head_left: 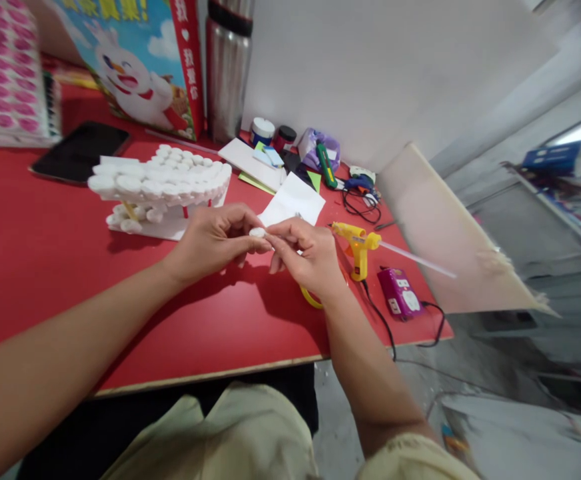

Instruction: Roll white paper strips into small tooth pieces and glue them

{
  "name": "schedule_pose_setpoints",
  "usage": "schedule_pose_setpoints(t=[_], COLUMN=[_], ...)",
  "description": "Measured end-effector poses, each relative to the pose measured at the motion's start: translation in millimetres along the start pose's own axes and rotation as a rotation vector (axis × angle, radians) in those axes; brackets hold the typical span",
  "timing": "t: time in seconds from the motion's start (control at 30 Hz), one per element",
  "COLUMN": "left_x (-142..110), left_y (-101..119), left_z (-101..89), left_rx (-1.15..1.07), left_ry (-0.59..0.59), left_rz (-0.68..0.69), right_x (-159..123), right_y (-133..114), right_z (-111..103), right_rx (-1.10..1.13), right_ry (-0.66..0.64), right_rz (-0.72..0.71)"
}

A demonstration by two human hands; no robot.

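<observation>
My left hand [213, 241] is closed in a pinch on a small white oval piece [257, 233], held above the table. The fingertips of my right hand [310, 255] are pressed together at the piece's other side. Below my right hand a yellow loop [311, 298] shows, perhaps a tool's handle; most of it is hidden. Left of my left hand stands a white model [165, 183] whose roof is covered with rounded white pieces. Thin red and yellow posts hold it over a white base [170, 230]. Under my fingertips lies a sheet of white paper [298, 199].
A yellow glue gun [358, 247] with a glue stick stands right of my right hand, beside a purple power socket box [401, 293] with cords. A green cutter [326, 165], small jars [262, 131], a steel bottle [228, 73], a phone [80, 152] and a printed box [140, 67] line the back.
</observation>
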State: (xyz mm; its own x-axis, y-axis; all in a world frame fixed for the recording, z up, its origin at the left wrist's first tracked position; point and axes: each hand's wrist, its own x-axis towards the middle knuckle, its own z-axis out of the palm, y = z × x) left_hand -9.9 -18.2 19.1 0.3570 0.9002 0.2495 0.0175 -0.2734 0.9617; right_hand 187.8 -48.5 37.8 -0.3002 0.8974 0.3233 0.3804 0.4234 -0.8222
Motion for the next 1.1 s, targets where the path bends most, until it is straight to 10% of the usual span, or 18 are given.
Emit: schedule_pose_setpoints(t=[0.33, 0.8, 1.1], left_x=[2.8, 4.5, 5.2], left_y=[-4.6, -2.5, 2.1], left_z=[0.4, -0.8, -1.4], left_rx=[0.067, -0.033, -0.083], left_ry=[-0.045, -0.057, -0.089], left_rz=[0.095, 0.073, 0.001], right_x=[3.3, 2.6, 3.1], right_y=[12.1, 10.8, 5.7], right_z=[4.8, 3.8, 4.1], right_rx=[0.063, -0.278, -0.05], right_ry=[0.024, 0.159, 0.169], right_rz=[0.033, -0.358, -0.117])
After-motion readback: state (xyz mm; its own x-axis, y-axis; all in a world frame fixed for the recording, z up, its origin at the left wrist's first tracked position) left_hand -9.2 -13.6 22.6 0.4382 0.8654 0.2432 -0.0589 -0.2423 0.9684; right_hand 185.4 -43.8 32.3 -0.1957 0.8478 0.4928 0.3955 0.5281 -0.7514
